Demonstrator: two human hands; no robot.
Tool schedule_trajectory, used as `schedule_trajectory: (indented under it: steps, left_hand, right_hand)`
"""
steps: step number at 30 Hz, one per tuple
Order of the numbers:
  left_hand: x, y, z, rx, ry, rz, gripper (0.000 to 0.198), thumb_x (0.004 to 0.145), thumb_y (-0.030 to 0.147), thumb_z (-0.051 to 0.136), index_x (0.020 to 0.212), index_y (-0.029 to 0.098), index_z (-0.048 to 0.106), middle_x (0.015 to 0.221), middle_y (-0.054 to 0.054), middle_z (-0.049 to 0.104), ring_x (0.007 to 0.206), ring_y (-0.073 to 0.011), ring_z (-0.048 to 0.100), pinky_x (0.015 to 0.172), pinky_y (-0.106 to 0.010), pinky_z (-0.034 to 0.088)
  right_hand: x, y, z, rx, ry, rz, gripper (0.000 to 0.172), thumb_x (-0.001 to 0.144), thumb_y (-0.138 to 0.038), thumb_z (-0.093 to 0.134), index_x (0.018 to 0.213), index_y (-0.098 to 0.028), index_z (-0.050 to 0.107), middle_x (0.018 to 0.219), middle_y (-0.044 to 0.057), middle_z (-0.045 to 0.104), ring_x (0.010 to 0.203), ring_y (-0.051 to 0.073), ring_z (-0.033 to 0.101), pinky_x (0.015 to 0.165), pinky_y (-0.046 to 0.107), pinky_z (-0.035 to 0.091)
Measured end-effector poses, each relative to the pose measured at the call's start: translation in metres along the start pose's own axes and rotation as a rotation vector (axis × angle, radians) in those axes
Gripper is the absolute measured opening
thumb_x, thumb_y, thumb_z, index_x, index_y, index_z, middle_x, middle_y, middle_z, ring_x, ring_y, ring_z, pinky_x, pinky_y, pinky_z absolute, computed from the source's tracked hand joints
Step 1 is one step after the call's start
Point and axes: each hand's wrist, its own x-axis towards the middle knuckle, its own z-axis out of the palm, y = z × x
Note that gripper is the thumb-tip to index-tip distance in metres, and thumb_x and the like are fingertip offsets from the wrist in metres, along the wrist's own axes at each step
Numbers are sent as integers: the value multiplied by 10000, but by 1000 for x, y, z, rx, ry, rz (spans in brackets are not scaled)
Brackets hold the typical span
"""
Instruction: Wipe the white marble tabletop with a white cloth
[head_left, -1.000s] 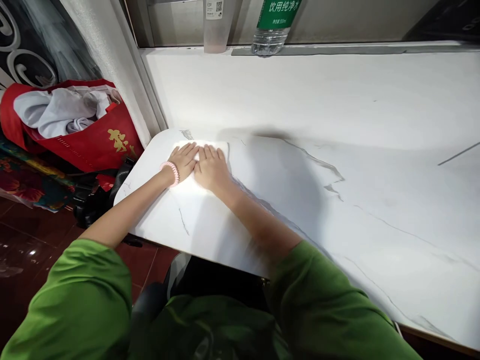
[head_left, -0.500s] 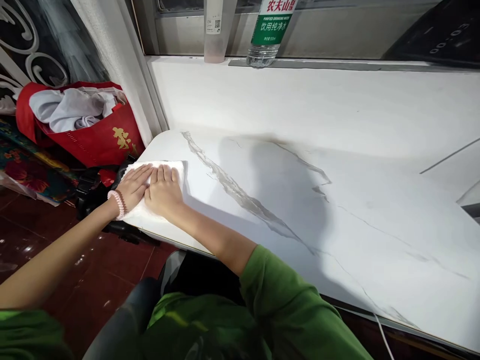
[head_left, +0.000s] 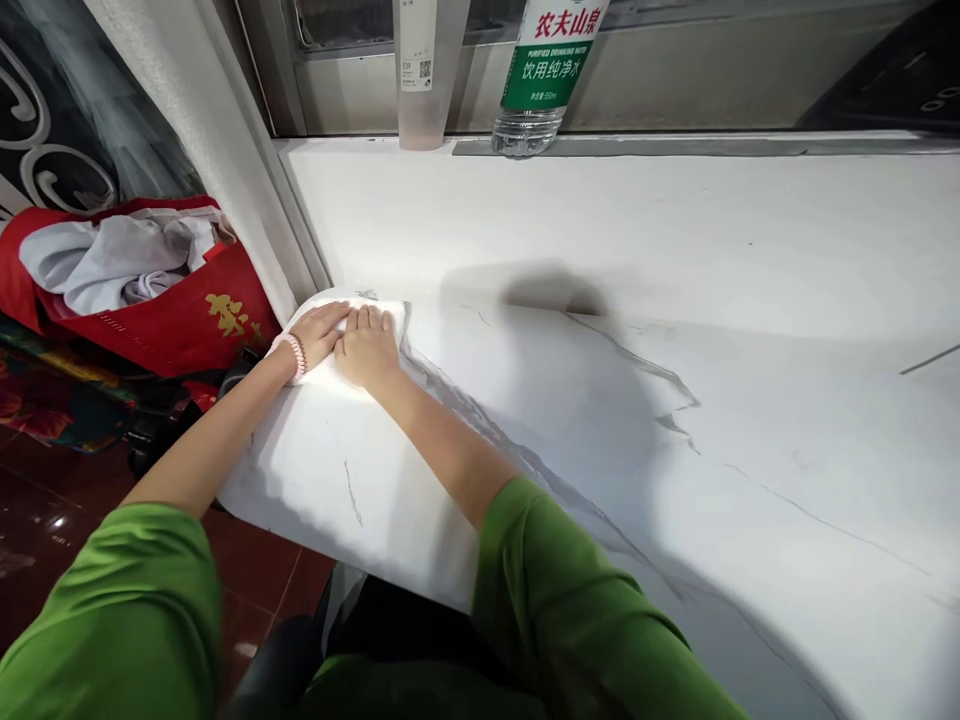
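Note:
A folded white cloth (head_left: 324, 376) lies flat at the far left corner of the white marble-patterned table (head_left: 600, 440). My left hand (head_left: 315, 335), with a pink beaded bracelet at the wrist, rests on it with fingers stretched out. Beside it, touching or nearly so, my right hand (head_left: 369, 347) presses down on the same cloth, palm down with the fingers laid flat. Both hands are on top of the cloth rather than wrapped around it. Part of the cloth is hidden beneath them.
On the window ledge stand a water bottle (head_left: 546, 75) with a green label and a translucent plastic container (head_left: 424, 115). A red bag (head_left: 176, 325) stuffed with pale cloth sits left of the table, near a white curtain (head_left: 180, 110). Dark red tiles (head_left: 247, 570) cover the floor.
Both hands and the cloth have slid from the table's near left edge away from me and slightly right, to the far corner. The near left corner is now uncovered. The view has shifted slightly.

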Motion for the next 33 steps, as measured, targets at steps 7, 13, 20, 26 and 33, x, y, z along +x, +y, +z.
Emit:
schedule_trajectory:
  steps: [7,13,20,26,33]
  left_hand:
    - [69,19,11,23,-14,10,581,863,174,382,1423,88,510,1522,-112,482,1429,-214,413,1208,-348,281]
    - [63,26,13,49,-21,-20,567,896,172,344,1443,179,492,1547,-64,455,1450,-198,380,1206,-405,282]
    - [3,77,12,57,-30,-26,566,918,173,344,1473,187,450,1580,-74,399,1475,-214,332,1216,-467,241]
    - [-94,149,7,65,-65,-11,567,940,210,327,1491,102,414,1589,-132,367,1495,-252,289,1234,-490,203]
    - [-146,197,8,30,-38,81,574,947,230,331,1483,42,412,1575,-179,373,1500,-296,265,1238,-537,182]
  right_hand:
    - [34,52,5,-32,94,57,557,952,-181,327,1426,91,435,1498,276,446,1425,353,361,1175,520,214]
    - [27,57,4,-38,101,56,551,958,-185,323,1435,70,431,1509,257,441,1431,327,363,1188,490,204]
    - [-40,51,-14,-66,86,8,539,966,-188,325,1431,51,453,1506,233,459,1423,321,385,1192,478,226]
    - [-148,40,-34,-112,79,-92,557,968,-223,317,1440,40,456,1516,224,449,1424,332,389,1197,506,252]
    - [-217,41,-52,-140,79,-183,575,947,-228,340,1431,56,465,1500,249,457,1424,344,383,1186,527,297]
